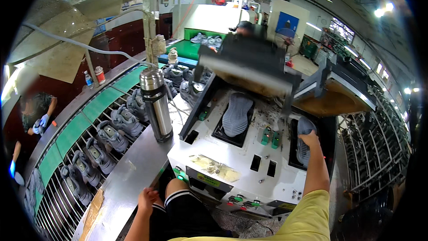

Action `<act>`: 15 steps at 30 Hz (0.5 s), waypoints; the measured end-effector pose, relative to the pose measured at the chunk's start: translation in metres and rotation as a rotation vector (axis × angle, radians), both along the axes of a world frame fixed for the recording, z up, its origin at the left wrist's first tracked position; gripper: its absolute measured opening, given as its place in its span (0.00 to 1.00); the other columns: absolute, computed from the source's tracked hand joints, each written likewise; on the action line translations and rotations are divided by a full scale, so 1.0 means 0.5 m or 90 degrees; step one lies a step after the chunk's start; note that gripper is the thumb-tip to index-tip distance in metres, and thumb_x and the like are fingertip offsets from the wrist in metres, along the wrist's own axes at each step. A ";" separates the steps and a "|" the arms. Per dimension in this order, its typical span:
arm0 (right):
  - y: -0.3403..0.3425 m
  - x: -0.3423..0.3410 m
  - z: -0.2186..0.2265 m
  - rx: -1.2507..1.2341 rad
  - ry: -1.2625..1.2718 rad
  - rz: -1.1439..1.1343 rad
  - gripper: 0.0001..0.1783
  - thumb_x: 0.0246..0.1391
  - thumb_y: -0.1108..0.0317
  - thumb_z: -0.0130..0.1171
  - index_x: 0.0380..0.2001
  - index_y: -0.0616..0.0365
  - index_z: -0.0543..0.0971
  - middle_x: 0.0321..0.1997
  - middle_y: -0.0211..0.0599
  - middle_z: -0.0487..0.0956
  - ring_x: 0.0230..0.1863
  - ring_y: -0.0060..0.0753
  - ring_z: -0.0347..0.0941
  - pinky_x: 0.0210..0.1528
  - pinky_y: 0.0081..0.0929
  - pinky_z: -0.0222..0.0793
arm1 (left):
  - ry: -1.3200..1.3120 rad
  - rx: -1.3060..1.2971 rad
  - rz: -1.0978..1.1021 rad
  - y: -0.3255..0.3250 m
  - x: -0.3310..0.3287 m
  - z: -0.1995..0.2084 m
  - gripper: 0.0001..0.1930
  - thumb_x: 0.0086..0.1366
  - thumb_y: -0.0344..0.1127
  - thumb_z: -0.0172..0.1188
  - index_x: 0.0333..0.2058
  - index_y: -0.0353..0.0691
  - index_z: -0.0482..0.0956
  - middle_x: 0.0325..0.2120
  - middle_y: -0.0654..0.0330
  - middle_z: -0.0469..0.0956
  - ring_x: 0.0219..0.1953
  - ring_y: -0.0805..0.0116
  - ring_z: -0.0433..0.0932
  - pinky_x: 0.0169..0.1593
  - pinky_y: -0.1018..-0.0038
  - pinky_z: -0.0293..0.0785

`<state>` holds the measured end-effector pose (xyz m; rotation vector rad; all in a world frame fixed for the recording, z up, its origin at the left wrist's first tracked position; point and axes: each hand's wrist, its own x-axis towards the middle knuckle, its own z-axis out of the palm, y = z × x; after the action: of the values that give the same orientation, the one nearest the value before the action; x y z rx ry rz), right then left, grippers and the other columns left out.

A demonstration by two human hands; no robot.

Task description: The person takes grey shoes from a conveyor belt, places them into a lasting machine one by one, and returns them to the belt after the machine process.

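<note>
My right hand (pixel 310 139) grips a grey shoe sole (pixel 304 126) that lies in the dark recess of the machine's right station. A second grey sole (pixel 236 114), ribbed side up, rests in the left recess with no hand on it. Both hinged lids are raised: the left lid (pixel 249 71) and the right lid (pixel 336 97). Low beside my left thigh, my left hand (pixel 146 200) has its fingers curled in, with nothing visible in them. The white machine top (pixel 236 158) lies between my hands.
At left, a metal table (pixel 129 169) bears a steel thermos (pixel 156 105). Beyond it, grey shoes (pixel 111 136) line a curved roller conveyor with a green belt (pixel 71 130). A co-worker's gloved hand (pixel 44 120) shows far left. Metal racks (pixel 374 147) stand at right.
</note>
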<state>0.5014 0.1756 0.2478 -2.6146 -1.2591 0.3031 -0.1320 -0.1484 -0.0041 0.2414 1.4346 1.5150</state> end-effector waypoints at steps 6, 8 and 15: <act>0.024 -0.093 0.026 -0.026 -0.069 -0.134 0.55 0.31 0.51 0.65 0.65 0.46 0.54 0.63 0.52 0.62 0.63 0.49 0.62 0.62 0.43 0.58 | 0.327 -0.043 0.318 -0.337 -0.173 -0.076 0.13 0.65 0.37 0.48 0.23 0.37 0.71 0.14 0.64 0.69 0.15 0.77 0.65 0.19 0.79 0.62; 0.009 -0.073 0.014 0.036 -0.082 -0.124 0.48 0.33 0.50 0.63 0.62 0.45 0.61 0.60 0.53 0.67 0.61 0.51 0.64 0.62 0.44 0.59 | 0.294 -0.071 0.373 -0.413 -0.193 -0.077 0.13 0.66 0.36 0.47 0.23 0.37 0.69 0.13 0.64 0.67 0.14 0.76 0.64 0.18 0.77 0.61; -0.086 -0.108 -0.043 0.385 -0.230 -0.096 0.41 0.36 0.50 0.67 0.56 0.47 0.65 0.54 0.47 0.72 0.54 0.52 0.70 0.52 0.48 0.67 | 0.186 -0.037 0.347 -0.480 -0.208 -0.075 0.11 0.65 0.33 0.46 0.24 0.35 0.68 0.16 0.59 0.69 0.15 0.69 0.69 0.20 0.73 0.68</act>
<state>0.4474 0.1327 0.2264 -2.2569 -1.0247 -0.5206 -0.2360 -0.3883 -0.0418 0.0329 1.8785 1.9262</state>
